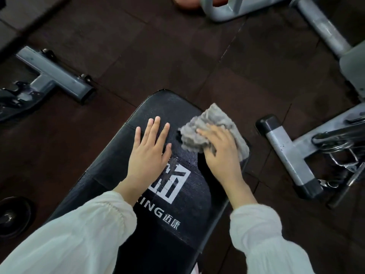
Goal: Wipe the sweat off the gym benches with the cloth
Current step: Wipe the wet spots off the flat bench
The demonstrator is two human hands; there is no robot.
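Dark rubber floor tiles (pixel 177 56) surround a black padded bench (pixel 162 210) with a white logo. Grey machine feet (pixel 53 74) lie off to its left. On the pad, the left hand (pixel 147 155) rests flat, fingers straight — beside it the right hand (pixel 219 149) presses a crumpled grey cloth (pixel 207 123) near the bench's right edge.
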